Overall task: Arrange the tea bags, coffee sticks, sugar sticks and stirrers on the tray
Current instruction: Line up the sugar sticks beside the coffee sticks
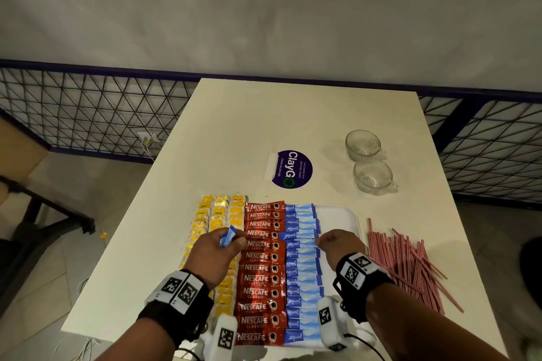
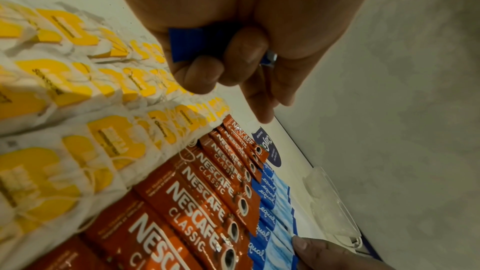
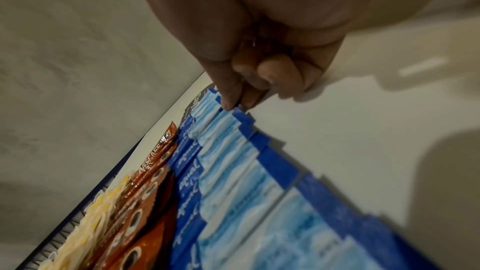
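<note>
Along the tray's [image 1: 353, 221] right side, the right hand [image 1: 341, 245] pinches the blue sugar sticks' [image 1: 302, 269] ends, the left hand [image 1: 217, 246] clutches spares; next, probably, slotting them in.

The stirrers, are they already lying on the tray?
No, the stirrers lie in a loose pile on the table, right of the tray.
</note>
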Available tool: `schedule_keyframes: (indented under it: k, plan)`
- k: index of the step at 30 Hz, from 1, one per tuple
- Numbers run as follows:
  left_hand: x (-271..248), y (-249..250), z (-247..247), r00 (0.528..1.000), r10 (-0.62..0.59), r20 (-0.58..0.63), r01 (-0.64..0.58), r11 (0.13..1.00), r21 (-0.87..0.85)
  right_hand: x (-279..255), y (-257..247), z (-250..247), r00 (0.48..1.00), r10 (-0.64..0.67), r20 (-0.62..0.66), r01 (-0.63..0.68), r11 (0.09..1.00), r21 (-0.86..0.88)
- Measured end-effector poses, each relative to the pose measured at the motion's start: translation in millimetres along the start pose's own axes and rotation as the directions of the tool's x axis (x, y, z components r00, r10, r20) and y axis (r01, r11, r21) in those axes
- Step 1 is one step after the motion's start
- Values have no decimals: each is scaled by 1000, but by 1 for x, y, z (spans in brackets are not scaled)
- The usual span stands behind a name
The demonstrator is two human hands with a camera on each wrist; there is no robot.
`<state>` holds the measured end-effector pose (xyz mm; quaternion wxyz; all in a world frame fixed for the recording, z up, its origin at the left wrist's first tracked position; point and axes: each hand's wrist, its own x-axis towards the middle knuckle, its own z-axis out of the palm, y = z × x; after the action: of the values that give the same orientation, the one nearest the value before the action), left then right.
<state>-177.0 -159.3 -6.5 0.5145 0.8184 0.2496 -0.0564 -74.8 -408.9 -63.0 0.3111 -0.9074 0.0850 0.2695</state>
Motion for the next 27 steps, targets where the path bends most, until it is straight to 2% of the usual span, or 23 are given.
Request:
schedule_keyframes:
  k: [11, 19, 21, 25, 27]
  plan:
    - [0, 1, 0, 1000, 4, -2, -4, 1000, 8, -2, 0, 1, 1000, 12, 19, -13, 999, 40]
    - [-2, 2, -1, 1000, 11, 11, -11, 1000, 7, -6, -2, -4, 999, 26, -26, -24, 998, 53]
    - [-4, 6, 0, 998, 15, 61, -16, 1000, 17, -8, -3, -10, 997, 26, -77, -19, 996, 85]
    - [-5, 19, 7, 982, 35, 188, -51, 996, 80, -23, -18, -21, 983, -150, -104, 159, 983, 89]
    - [-6, 28, 12, 970, 56, 237, -85, 990, 111, -35, -30, -25, 966, -241, -95, 254, 953, 165]
